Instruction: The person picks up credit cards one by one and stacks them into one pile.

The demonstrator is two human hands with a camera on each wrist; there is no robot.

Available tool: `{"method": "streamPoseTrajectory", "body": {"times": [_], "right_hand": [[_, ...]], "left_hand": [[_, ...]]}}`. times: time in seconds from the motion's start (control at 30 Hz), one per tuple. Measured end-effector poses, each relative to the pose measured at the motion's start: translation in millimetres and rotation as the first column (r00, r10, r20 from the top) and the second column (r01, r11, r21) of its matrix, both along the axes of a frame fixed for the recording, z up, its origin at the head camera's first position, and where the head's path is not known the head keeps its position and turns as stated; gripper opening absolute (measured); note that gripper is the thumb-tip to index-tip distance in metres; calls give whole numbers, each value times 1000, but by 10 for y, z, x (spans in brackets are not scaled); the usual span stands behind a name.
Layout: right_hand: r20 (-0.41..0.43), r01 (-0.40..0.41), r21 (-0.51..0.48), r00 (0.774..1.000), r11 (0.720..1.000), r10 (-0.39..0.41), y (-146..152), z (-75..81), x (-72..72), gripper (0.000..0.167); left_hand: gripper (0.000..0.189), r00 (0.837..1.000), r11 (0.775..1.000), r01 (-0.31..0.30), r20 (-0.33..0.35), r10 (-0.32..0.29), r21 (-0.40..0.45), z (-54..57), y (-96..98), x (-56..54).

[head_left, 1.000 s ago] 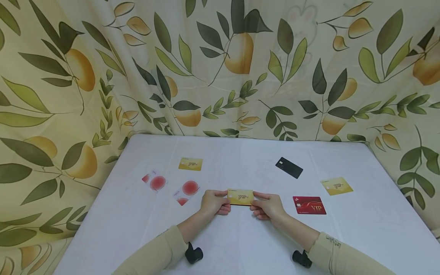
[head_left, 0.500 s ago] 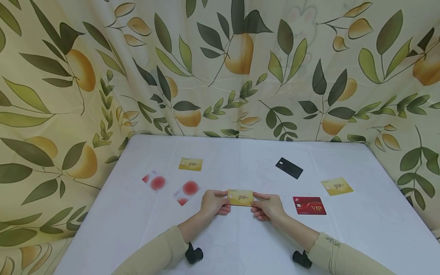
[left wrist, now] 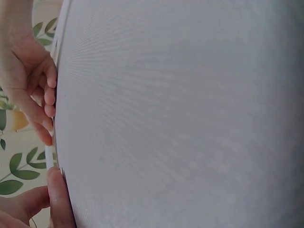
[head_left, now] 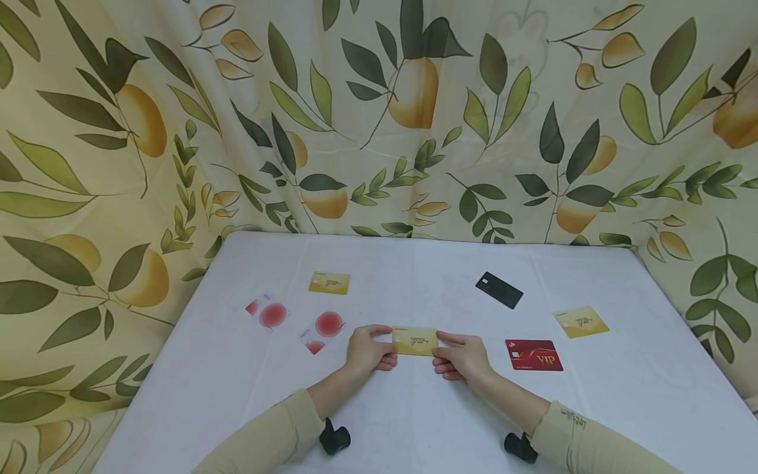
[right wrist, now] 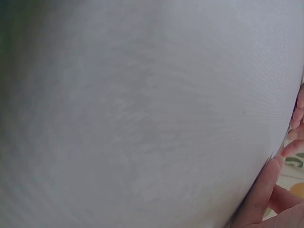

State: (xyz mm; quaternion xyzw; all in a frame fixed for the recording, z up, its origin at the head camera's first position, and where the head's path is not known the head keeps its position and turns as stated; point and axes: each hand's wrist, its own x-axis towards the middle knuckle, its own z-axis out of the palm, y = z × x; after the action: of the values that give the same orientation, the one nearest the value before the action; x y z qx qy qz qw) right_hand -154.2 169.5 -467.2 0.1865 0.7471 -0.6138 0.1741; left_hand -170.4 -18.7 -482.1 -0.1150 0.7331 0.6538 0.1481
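Note:
A gold card [head_left: 414, 341] lies between both hands near the middle of the white table in the head view. The left hand [head_left: 366, 349] pinches its left end, thumb at the near corner and index finger at the far corner. At the opposite end, the right hand [head_left: 464, 355] pinches the card in the same manner. The left wrist view shows the left hand's fingers [left wrist: 58, 194] low over the white cloth, the other hand facing them. In the right wrist view the right hand's fingers [right wrist: 266, 185] appear at the lower right; the card is barely visible there.
Left of the hands lie two white-and-red cards [head_left: 273, 315] [head_left: 322, 332] and a gold card [head_left: 329, 283]. To the right are a black card [head_left: 499, 290], a red VIP card [head_left: 534, 355] and another gold card [head_left: 581, 322]. A leaf-and-fruit patterned curtain [head_left: 367, 164] hangs behind the table [head_left: 414, 421].
The dark strip under the held gold card's near edge has disappeared from view. Both hands keep their grip and nearly the same place; the other cards lie as before.

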Motion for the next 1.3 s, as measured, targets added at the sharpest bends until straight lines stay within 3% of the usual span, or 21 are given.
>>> {"method": "streamPoseTrajectory", "body": {"times": [0.43,0.7,0.87,1.03,1.3], "right_hand": [[29,17,-15,999,1000,-17,13,43,-8,45],[32,18,-43,999,999,-16,141,206,-14,41],[45,41,-44,998,998,-39,271,283,0,44],[62,35,-107,998,994,-29,438,330,38,49],[93,-6,-276,995,961,33,826,376,76,48]], "left_hand": [[34,999,1000,-16,33,15,14,15,-14,-2],[28,995,991,-56,95,44,124,41,-14,-23],[27,990,978,-62,137,35,201,126,50,-8],[28,985,975,-72,169,36,210,198,155,28],[29,990,952,-44,144,0,302,228,374,75]]}}
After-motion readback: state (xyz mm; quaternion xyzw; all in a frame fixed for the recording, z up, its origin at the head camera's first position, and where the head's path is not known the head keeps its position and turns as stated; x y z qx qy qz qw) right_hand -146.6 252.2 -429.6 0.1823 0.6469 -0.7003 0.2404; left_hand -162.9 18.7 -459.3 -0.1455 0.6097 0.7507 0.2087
